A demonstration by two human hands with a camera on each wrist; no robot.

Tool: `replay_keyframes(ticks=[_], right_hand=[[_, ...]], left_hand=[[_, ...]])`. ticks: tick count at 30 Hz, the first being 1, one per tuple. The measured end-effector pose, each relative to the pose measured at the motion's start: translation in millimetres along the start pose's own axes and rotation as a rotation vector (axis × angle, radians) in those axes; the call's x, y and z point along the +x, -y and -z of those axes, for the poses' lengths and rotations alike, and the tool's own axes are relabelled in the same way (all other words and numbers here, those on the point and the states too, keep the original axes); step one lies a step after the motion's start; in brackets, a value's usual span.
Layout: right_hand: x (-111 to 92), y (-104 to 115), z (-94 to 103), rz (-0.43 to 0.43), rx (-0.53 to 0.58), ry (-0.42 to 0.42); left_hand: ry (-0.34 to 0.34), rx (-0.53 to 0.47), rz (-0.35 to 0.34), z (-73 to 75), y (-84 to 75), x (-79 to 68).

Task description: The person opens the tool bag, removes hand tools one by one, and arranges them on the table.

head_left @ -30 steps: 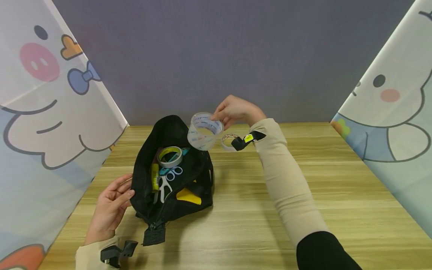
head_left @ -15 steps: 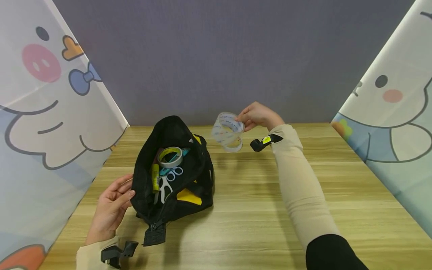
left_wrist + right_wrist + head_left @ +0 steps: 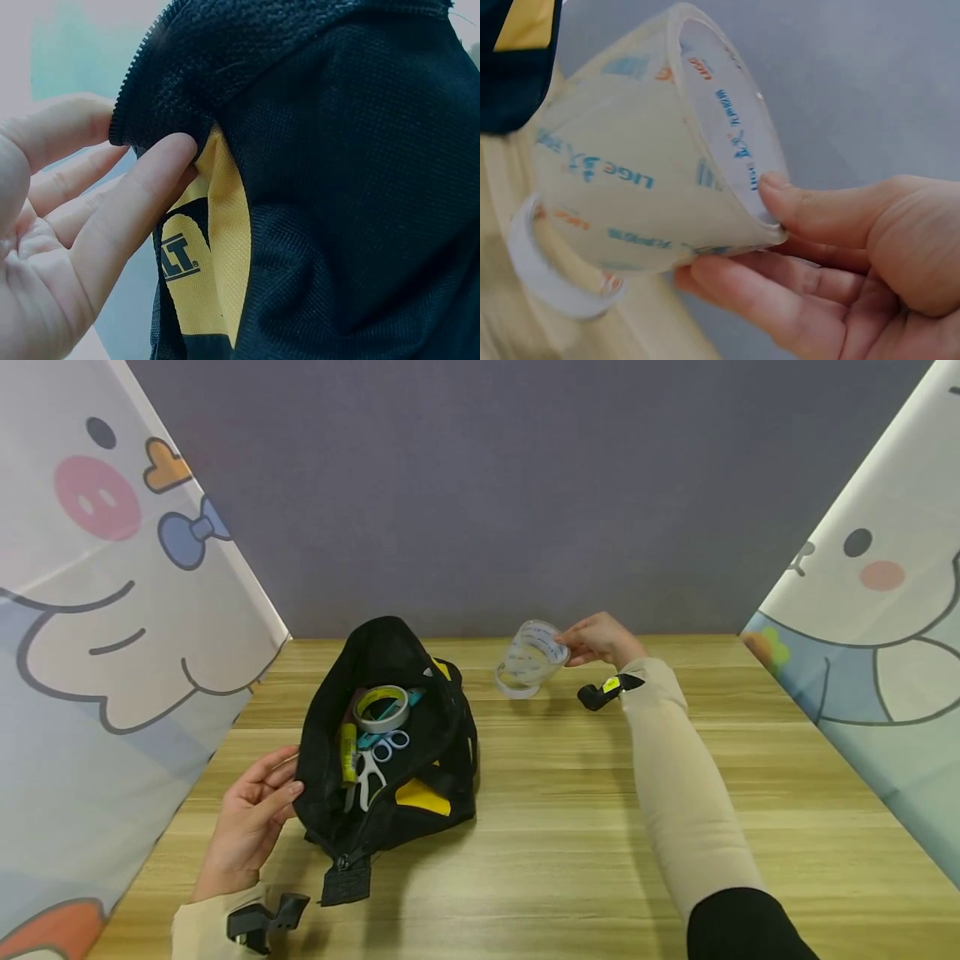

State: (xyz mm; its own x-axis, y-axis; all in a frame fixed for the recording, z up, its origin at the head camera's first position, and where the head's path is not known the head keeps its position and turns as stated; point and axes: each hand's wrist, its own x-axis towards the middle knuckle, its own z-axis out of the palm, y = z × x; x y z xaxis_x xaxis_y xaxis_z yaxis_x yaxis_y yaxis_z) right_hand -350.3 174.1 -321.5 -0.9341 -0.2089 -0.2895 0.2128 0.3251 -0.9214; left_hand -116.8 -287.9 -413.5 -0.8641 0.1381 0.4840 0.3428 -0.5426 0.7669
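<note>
Placing seems underway: at two o'clock of the bag (image 3: 442, 747), wide tape (image 3: 622, 150) is pinched by the right hand (image 3: 600, 639), the bag by the left hand (image 3: 251, 818); lowering seems needed.

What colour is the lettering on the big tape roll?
Blue and orange; the big tape roll shows best in the right wrist view.

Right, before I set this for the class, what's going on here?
A person's right hand is pinching the rim of a wide clear tape roll, tilted above the table. A narrower tape roll is just beyond it. The left hand holds the edge of an open black bag. Inside it are a yellow tube, scissors and another tape roll.
</note>
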Motion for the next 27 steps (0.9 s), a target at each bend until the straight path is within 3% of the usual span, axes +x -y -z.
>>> replay_keyframes(ticks=[17, 27], right_hand=[[15.2, -64.0, 11.9, -0.007, 0.229, -0.186], [17.5, -88.9, 19.5, -0.066, 0.276, -0.322]], left_hand=[[0.026, -0.034, -0.008, -0.2, 0.8, 1.6], [0.013, -0.016, -0.001, -1.5, -0.6, 1.0]])
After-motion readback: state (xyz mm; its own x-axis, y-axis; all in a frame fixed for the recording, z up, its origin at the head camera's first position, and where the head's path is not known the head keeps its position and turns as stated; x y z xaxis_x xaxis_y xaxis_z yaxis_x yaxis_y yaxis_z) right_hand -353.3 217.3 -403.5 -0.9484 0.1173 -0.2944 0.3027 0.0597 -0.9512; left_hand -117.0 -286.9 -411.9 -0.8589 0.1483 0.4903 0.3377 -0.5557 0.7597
